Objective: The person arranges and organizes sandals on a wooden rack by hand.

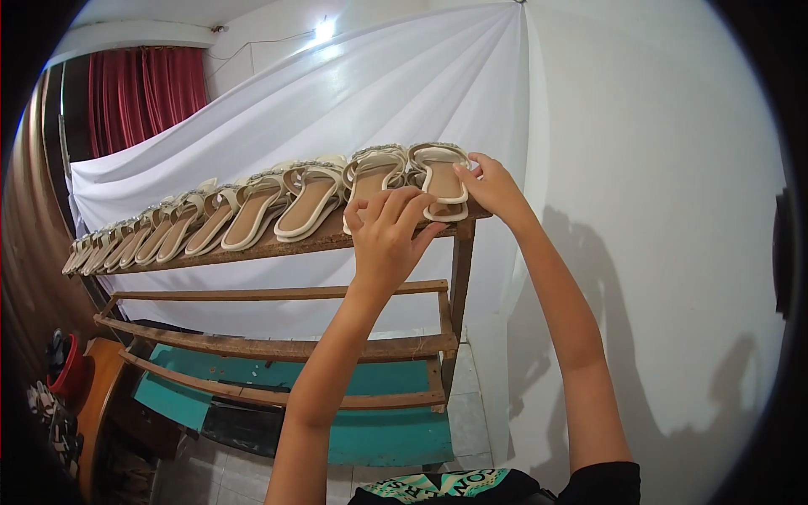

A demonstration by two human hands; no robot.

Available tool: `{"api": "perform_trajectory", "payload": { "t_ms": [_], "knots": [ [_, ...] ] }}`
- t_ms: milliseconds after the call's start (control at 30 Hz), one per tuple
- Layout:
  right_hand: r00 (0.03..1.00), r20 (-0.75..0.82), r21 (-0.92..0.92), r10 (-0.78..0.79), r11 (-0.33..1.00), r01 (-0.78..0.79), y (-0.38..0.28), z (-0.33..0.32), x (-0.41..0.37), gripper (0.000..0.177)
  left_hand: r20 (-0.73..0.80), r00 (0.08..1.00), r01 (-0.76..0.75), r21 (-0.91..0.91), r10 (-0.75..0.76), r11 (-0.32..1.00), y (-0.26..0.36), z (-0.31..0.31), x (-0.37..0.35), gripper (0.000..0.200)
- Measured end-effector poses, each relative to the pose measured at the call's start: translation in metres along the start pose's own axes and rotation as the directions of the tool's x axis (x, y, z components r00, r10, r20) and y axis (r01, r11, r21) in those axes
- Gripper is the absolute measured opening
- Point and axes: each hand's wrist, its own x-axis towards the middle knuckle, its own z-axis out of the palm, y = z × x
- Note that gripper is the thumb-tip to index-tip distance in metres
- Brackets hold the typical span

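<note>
A row of cream sandals with tan insoles and sparkling straps lines the top plank of a wooden rack (pixel 328 241). At its right end stands a stacked pair, and my right hand (pixel 495 187) grips the side of the upper sandal (pixel 443 181), thumb over its edge. My left hand (pixel 389 223) is at the front of that pair, its index finger and thumb closed around the sole edges. Behind the left hand, the neighbouring sandal (pixel 370 178) is partly covered by its fingers.
Lower wooden rails (pixel 278 347) run under the plank, above a teal board (pixel 379 438). A white cloth (pixel 353 93) hangs behind the rack, and a white wall (pixel 673 210) rises close on the right. At lower left are a red bucket (pixel 74 374) and more footwear (pixel 59 421).
</note>
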Motion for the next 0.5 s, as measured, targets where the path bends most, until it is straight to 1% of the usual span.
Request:
{"api": "perform_trajectory", "payload": {
  "t_ms": [100,167,200,267,300,367,400,467,500],
  "knots": [
    [1.000,0.021,0.019,-0.010,1.000,0.009,0.002,0.000,0.000,0.054,0.026,1.000,0.003,0.008,-0.003,1.000,0.000,-0.001,0.001,0.033],
    [0.997,-0.031,0.017,-0.067,0.998,0.068,0.008,0.004,0.001,0.061,0.037,0.999,0.002,0.007,-0.002,1.000,0.001,-0.002,0.001,0.035],
    [0.997,-0.031,0.019,-0.070,0.997,0.070,0.006,0.003,-0.001,0.061,0.036,0.999,0.001,0.010,-0.001,1.000,0.001,-0.002,0.001,0.035],
    [0.999,-0.040,0.006,0.014,1.000,-0.014,0.000,-0.002,-0.007,0.059,0.026,1.000,0.003,0.005,-0.003,1.000,0.002,-0.003,0.000,0.036],
    [0.999,-0.041,0.007,0.011,1.000,-0.010,-0.002,-0.003,-0.011,0.059,0.024,1.000,0.002,0.008,-0.002,1.000,0.003,-0.004,-0.001,0.036],
    [0.983,-0.164,0.018,-0.084,0.996,0.088,-0.005,-0.005,-0.023,0.053,0.024,0.999,0.026,0.019,-0.027,0.999,0.005,-0.006,-0.004,0.033],
    [0.983,-0.163,0.020,-0.089,0.995,0.093,-0.011,-0.007,-0.033,0.053,0.022,0.999,0.027,0.024,-0.027,0.999,0.007,-0.008,-0.007,0.033],
    [0.905,-0.288,0.041,-0.314,0.940,0.339,-0.023,-0.012,-0.061,0.042,0.005,0.997,0.080,0.031,-0.080,0.996,0.011,-0.014,-0.014,0.029],
    [0.905,-0.281,0.046,-0.319,0.938,0.345,-0.025,-0.011,-0.074,0.042,0.004,0.996,0.085,0.041,-0.085,0.996,0.014,-0.018,-0.018,0.029]
  ]
}}
